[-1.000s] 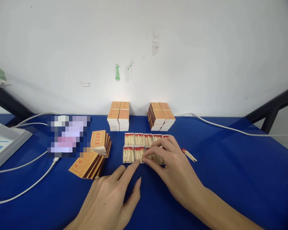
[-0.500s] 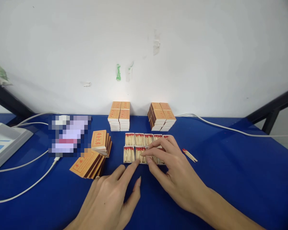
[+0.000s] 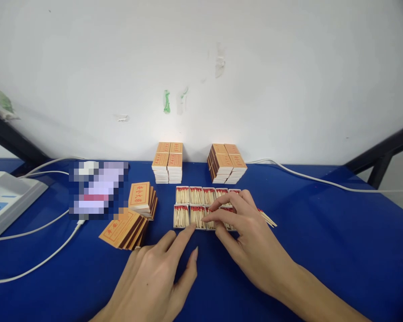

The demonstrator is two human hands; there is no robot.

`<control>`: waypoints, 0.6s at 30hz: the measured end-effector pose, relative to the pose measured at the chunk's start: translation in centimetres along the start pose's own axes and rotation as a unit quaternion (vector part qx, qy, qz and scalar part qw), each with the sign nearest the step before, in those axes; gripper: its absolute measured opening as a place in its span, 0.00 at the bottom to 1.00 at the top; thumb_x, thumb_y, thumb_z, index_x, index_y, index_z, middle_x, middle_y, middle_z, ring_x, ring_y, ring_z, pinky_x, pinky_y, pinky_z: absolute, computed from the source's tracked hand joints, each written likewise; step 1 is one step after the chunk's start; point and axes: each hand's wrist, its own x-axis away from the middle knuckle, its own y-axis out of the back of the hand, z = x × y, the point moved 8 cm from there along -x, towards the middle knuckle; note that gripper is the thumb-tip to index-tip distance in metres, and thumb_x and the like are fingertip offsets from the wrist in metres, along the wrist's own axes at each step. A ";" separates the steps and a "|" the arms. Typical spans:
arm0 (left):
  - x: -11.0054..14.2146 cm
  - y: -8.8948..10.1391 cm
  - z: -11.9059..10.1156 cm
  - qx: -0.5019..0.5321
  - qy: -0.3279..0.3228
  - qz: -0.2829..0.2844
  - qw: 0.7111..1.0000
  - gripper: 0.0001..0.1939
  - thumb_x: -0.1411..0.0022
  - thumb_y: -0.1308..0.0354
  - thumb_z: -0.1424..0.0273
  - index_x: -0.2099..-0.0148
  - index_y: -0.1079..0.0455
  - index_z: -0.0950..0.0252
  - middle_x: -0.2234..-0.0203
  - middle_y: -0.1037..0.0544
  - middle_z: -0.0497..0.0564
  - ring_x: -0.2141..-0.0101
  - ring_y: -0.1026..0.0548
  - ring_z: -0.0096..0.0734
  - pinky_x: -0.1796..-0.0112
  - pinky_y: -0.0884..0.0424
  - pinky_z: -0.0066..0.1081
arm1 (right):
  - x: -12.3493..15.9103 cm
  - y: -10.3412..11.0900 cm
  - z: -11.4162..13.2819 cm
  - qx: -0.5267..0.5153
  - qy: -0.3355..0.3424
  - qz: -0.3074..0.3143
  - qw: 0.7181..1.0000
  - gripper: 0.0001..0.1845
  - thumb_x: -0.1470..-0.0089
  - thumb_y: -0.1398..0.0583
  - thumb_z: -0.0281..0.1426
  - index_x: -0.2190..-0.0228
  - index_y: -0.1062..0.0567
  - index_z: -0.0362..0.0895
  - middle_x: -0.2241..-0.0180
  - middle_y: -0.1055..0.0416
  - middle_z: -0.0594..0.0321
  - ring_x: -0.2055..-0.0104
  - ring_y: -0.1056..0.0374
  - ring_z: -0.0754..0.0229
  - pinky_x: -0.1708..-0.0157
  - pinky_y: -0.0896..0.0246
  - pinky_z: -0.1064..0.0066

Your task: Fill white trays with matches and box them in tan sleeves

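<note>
Two rows of white matchbox trays (image 3: 181, 228) sit in the middle, filled with red-tipped matches (image 3: 182, 217). My left hand (image 3: 157, 273) rests in front of them with its fingers apart, its index fingertip at the front edge of a near-row tray. Over the right part of the rows hovers my right hand (image 3: 251, 237), fingers loosely bent and spread, with nothing visible in them. Its index fingertip is at the matches of the near row, and the hand hides part of several trays. A few loose matches (image 3: 268, 218) lie to its right, partly covered by the hand.
Orange matchbox covers (image 3: 119, 228) lean in a fan at left, beside an upright-stacked group (image 3: 139, 194). Two blocks of matchboxes, left (image 3: 168, 163) and right (image 3: 227, 163), stand by the wall. A blurred phone (image 3: 100, 190), white cables and a power strip (image 3: 10, 201) occupy the left.
My right hand has shifted slightly right, its thumb drawing away from the near trays and the hand now covering part of the loose matches. My left hand stays in place.
</note>
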 end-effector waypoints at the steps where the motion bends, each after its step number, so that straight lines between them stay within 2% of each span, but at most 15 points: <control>1: 0.0 0.0 0.0 0.001 0.000 -0.001 1.000 0.20 0.19 0.44 0.66 0.30 0.29 0.57 0.64 0.15 0.46 0.78 0.16 0.39 0.78 0.20 0.39 | 0.0 0.0 0.0 0.003 0.001 -0.001 1.000 0.19 0.28 0.42 0.22 0.55 0.11 0.50 0.50 0.22 0.54 0.48 0.33 0.47 0.52 0.25 0.53; 10: 0.1 0.1 -0.1 -0.007 -0.008 -0.002 1.000 0.19 0.18 0.45 0.66 0.30 0.29 0.57 0.64 0.16 0.45 0.79 0.17 0.37 0.78 0.22 0.37 | -0.2 -0.4 0.3 0.020 0.015 -0.005 1.000 0.18 0.26 0.42 0.22 0.50 0.13 0.47 0.49 0.22 0.51 0.47 0.33 0.44 0.51 0.26 0.48; 13: 0.0 0.1 -0.2 -0.009 -0.012 -0.004 1.000 0.19 0.18 0.45 0.66 0.31 0.28 0.58 0.64 0.15 0.46 0.79 0.17 0.37 0.78 0.22 0.37 | -0.2 -0.3 0.5 0.018 0.014 -0.010 1.000 0.17 0.26 0.42 0.23 0.50 0.13 0.46 0.48 0.23 0.50 0.46 0.33 0.45 0.51 0.25 0.50; 15: -0.1 0.3 -0.2 -0.012 -0.015 -0.011 1.000 0.19 0.18 0.46 0.66 0.31 0.28 0.59 0.65 0.16 0.46 0.79 0.17 0.36 0.79 0.23 0.36 | -0.3 0.8 0.5 0.028 0.012 -0.031 0.999 0.16 0.25 0.42 0.25 0.51 0.13 0.47 0.48 0.23 0.51 0.47 0.33 0.46 0.50 0.26 0.52; 18: -0.2 0.6 -0.3 -0.013 -0.018 -0.018 1.000 0.19 0.17 0.46 0.65 0.31 0.27 0.60 0.67 0.17 0.45 0.80 0.18 0.36 0.80 0.24 0.35 | 0.3 3.9 -0.9 0.067 -0.023 -0.080 0.994 0.13 0.26 0.39 0.31 0.51 0.13 0.49 0.51 0.21 0.53 0.49 0.31 0.46 0.51 0.27 0.52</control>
